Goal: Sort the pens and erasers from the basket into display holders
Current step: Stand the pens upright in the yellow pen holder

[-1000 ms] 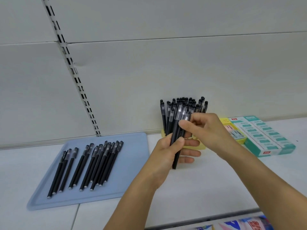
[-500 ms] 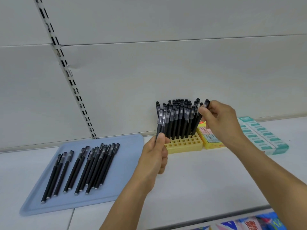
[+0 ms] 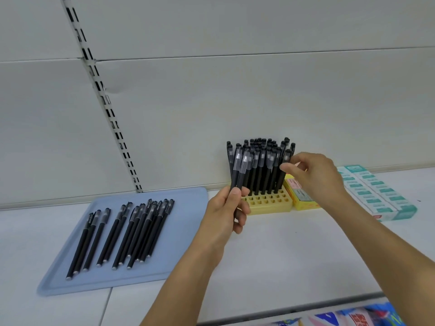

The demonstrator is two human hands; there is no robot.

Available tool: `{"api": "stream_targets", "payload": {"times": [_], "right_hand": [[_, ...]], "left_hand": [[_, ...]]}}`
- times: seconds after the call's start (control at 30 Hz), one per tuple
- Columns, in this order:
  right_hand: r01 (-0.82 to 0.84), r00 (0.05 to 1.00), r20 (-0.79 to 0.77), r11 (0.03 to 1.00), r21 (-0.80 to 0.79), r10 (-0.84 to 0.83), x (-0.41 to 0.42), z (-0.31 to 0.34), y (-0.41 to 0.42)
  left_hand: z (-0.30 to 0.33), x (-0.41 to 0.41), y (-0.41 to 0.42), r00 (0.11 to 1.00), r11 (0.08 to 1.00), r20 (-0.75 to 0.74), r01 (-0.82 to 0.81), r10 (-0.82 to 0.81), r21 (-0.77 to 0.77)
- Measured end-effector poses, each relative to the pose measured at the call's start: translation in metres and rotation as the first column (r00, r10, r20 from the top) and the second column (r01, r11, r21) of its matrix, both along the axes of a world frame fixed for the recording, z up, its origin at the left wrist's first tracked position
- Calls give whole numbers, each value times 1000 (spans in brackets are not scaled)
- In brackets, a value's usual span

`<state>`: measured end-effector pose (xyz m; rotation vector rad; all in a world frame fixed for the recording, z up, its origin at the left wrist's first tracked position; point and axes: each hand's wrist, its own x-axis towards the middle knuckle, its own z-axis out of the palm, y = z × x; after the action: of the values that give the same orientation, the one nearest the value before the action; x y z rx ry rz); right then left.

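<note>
**Pen upright at the holder's right edge**

The right hand (image 3: 313,175) pinches one pen (image 3: 283,170) standing near-vertical at the right end of the yellow holder (image 3: 268,203), empty holes just in front. The left hand (image 3: 226,208) grips two spare pens (image 3: 237,175) upright beside the holder's left end. More pens (image 3: 131,234) lie on the blue tray (image 3: 188,243); eraser boxes (image 3: 376,191) crowd the right.

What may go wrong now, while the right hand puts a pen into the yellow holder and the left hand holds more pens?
The right hand pinches a pen at the crowded edge of the yellow holder; it could knock leaning neighbours or miss the hole. The left hand grips spare pens low on their barrels, so one might slip out.
</note>
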<state>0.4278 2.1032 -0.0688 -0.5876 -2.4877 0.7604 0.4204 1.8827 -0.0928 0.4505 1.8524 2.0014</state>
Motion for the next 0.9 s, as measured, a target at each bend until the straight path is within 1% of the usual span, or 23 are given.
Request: {"api": "stream_targets", "payload": {"times": [0.03,0.07,0.1,0.13,0.2,0.23,0.27,0.3,0.37,0.4,0.47,0.53,0.57,0.7,0.9], "right_hand": [[50,998,-44,999,15,-49,7,3,-5],[43,992,-121,998,-39,-47,13,8,-13],[-30,981,-194,990,-141,2,19,13,-23],[-152,966,-242,957,-247,91,24,18,-34],[-372,924,-234,853,-365,303,31,23,-54],[-425,904,-230,822,-378,361,31,23,-57],[-430,901,-231,820,-377,366,31,23,-57],[-404,911,-248,833,-377,330,30,25,-54],[-310,933,-303,860,-406,194,28,29,-41],[-256,936,-328,884,-390,126,28,31,-33],[-148,940,-334,961,-234,63,24,29,-18],[-72,962,-268,995,-70,51,19,21,-6],[-59,971,-236,998,-29,51,16,16,-1],[-57,985,-163,998,25,60,9,0,8],[-75,992,-94,993,92,83,1,-7,9]], "left_hand": [[0,0,0,1000,1000,-5,6,-6,8],[1,1,1,1000,1000,-10,18,-18,17],[1,1,2,999,999,-13,38,-38,25],[2,3,5,998,997,-14,65,-65,30],[3,6,11,992,992,-16,126,-126,24],[4,7,14,989,989,-19,150,-150,17],[4,7,17,987,987,-20,160,-160,13],[4,7,18,988,988,-16,151,-150,14],[0,5,17,996,996,1,84,-84,13],[-2,3,15,999,999,11,42,-42,11],[-6,-1,12,999,999,29,-28,28,16],[-8,-3,11,996,997,50,-70,68,40],[-8,-3,11,995,995,57,-87,84,46],[-10,-6,10,992,992,24,-125,124,19],[-11,-8,4,983,984,42,-178,178,3]]}}
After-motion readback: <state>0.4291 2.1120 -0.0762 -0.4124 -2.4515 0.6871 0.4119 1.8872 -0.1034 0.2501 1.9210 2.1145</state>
